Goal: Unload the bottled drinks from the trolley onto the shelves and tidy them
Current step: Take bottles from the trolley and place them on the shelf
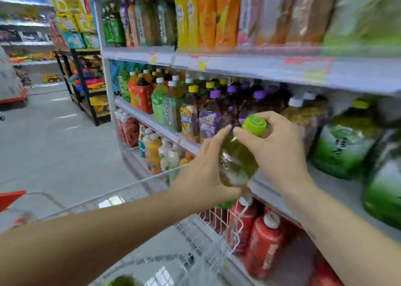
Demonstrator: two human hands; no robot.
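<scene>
Head view: you hold a green bottle (pixel 238 162) at the shelf (pixel 269 192) edge.
Your right grip (pixel 275 146) pinches its cap; your left grip (pixel 199 175) cups its body, over the trolley (pixel 130 190).

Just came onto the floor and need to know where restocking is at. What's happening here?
A person holds a green-capped bottle of green drink in both hands, between the wire trolley and the drinks shelves. The right hand grips its neck under the cap; the left hand holds its body. It is not on a shelf yet. Green-labelled bottles stand on the middle shelf to the right.
</scene>
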